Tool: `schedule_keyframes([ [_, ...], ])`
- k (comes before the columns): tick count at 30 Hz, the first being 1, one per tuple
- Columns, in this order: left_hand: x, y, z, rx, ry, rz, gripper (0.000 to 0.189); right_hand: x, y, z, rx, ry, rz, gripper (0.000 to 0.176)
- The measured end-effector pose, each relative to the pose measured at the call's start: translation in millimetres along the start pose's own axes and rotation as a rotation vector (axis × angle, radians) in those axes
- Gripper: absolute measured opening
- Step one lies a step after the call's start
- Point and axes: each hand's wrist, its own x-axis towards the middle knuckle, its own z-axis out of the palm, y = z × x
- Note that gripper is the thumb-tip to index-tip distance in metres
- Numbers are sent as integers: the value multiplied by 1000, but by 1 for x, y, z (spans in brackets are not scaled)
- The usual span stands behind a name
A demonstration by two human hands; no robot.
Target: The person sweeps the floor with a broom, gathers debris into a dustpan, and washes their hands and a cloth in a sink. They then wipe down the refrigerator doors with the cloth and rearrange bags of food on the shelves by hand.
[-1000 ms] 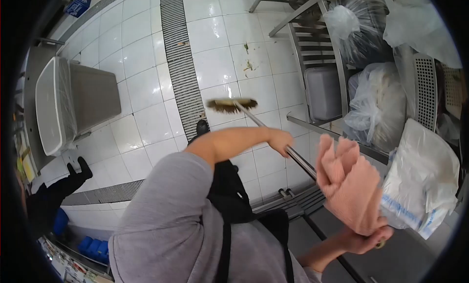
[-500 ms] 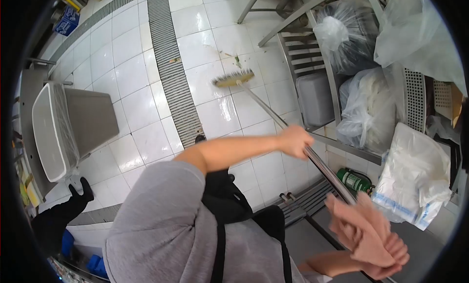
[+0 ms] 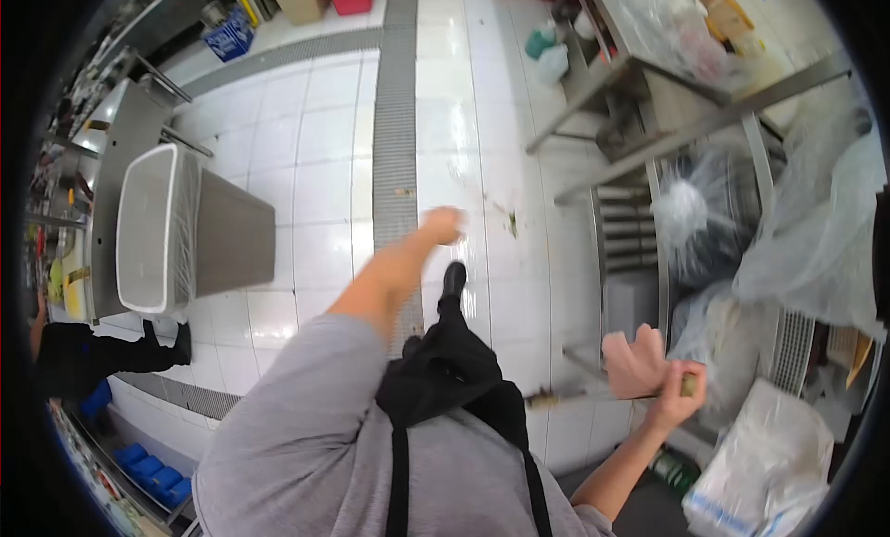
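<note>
My right hand (image 3: 675, 405) is closed around the top end of a broom's handle, with a pink cloth (image 3: 634, 363) in the same grip. The broom's head (image 3: 542, 400) shows low beside my apron, near the floor, and the handle between is seen foreshortened. My left hand (image 3: 443, 225) is off the broom, held out in front over the tiles; motion blurs its fingers. Small green and brown scraps (image 3: 512, 222) lie on the white floor ahead, to the right of my left hand.
A lined grey bin (image 3: 232, 236) stands left, with another person's dark-clothed legs (image 3: 120, 356) below it. A drain grating (image 3: 394, 147) runs ahead. To the right are a metal rack (image 3: 626, 231) with bagged items and a white plastic bag (image 3: 765, 463).
My left hand has let go of the broom handle and swung forward. The broom head has come back from the scraps toward my right side. The view has shifted.
</note>
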Motion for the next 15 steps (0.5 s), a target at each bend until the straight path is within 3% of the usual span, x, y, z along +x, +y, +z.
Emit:
schedule_keyframes([
  [1, -2, -53, -26, 149, 61, -220, 39, 12, 18, 19, -50, -32, 38, 15],
  [2, -21, -88, -76, 49, -20, -322, 39, 25, 34, 37, -24, -31, 19, 15],
  [4, -57, -203, -96, -105, 309, -464, 31, 56, 55, 80, -87, -125, 2, 18],
  [6, -124, -219, -161, -209, 427, -740, 33, 100, 62, 96, -61, -143, 3, 19],
  [7, -154, -257, -162, -177, 486, -818, 31, 127, 65, 107, -71, -174, 31, 20],
  [9, -220, -269, -164, -288, 721, -976, 27, 193, 23, 129, -145, -191, -139, 22],
  [10, -247, -270, -153, -339, 794, -1089, 28, 224, 1, 142, -52, -240, -110, 23],
  [11, -273, -288, -123, -235, 833, -1150, 27, 255, -21, 160, -73, -236, -213, 23],
  [12, -289, -279, -96, -407, 939, -1244, 26, 282, -51, 181, -42, -234, -248, 23],
  [13, -311, -315, -18, -316, 934, -1340, 27, 309, -76, 201, -50, -215, -311, 22],
  [14, -331, -330, 33, -349, 461, -1381, 31, 333, -100, 223, -58, -195, -370, 22],
  [15, -316, -293, 70, -650, 627, -1629, 30, 353, -130, 246, 25, -218, -410, 22],
])
